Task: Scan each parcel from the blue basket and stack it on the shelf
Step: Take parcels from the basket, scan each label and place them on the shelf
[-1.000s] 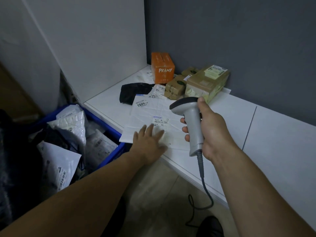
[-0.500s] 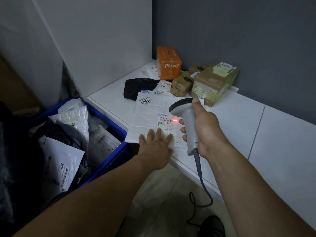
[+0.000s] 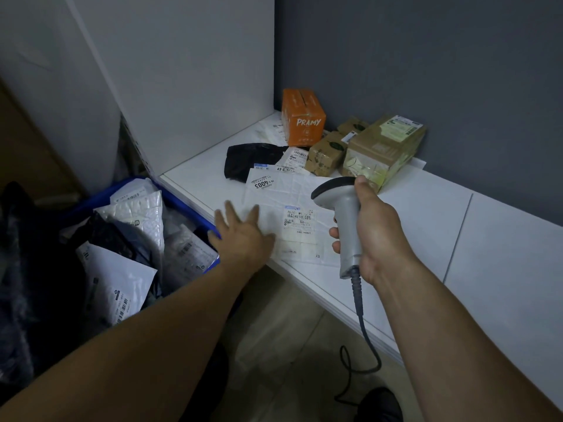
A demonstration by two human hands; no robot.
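Meeting grey wall [image 3: 426,56], white shelf [image 3: 502,254]

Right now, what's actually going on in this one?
A person stands at a white shelf. The right hand grips a corded scanner, its head facing the label of a flat white parcel lying on the shelf. The left hand, spread open and blurred, is at the parcel's left edge; contact is unclear. An orange box, brown boxes and a black bag sit further back. The blue basket beside the shelf holds more parcels.
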